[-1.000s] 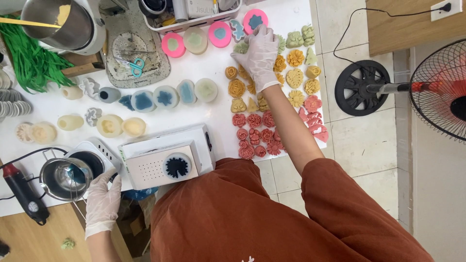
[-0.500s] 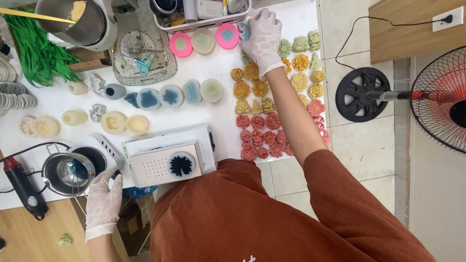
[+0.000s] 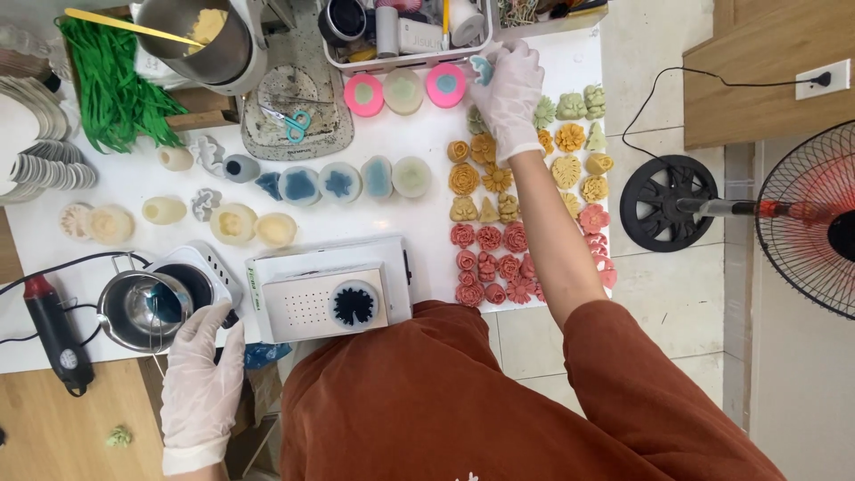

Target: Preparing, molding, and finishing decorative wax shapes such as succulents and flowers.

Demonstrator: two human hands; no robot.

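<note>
My right hand (image 3: 509,89), in a white glove, reaches far across the white table (image 3: 178,187) and pinches a small teal shaped piece (image 3: 482,68) beside a pink round mould (image 3: 445,85). Below it lie rows of flower-shaped pieces: green (image 3: 570,107), yellow (image 3: 465,178) and red (image 3: 490,267). My gloved left hand (image 3: 203,356) rests at the near table edge, touching the small steel pot (image 3: 142,307) of blue liquid on a white hotplate. It holds nothing that I can see.
A white scale (image 3: 325,298) carries a dark blue mould. Round moulds with blue (image 3: 301,184) and cream (image 3: 232,223) fillings lie in rows. A steel pot (image 3: 200,40), green strips (image 3: 111,89), a tray of jars (image 3: 405,36), scissors (image 3: 289,120), a heat gun (image 3: 53,330) and a floor fan (image 3: 802,214) surround them.
My right hand has moved from over the yellow and green pieces further up toward the pink mould and now pinches a teal piece. The left hand stays by the small pot.
</note>
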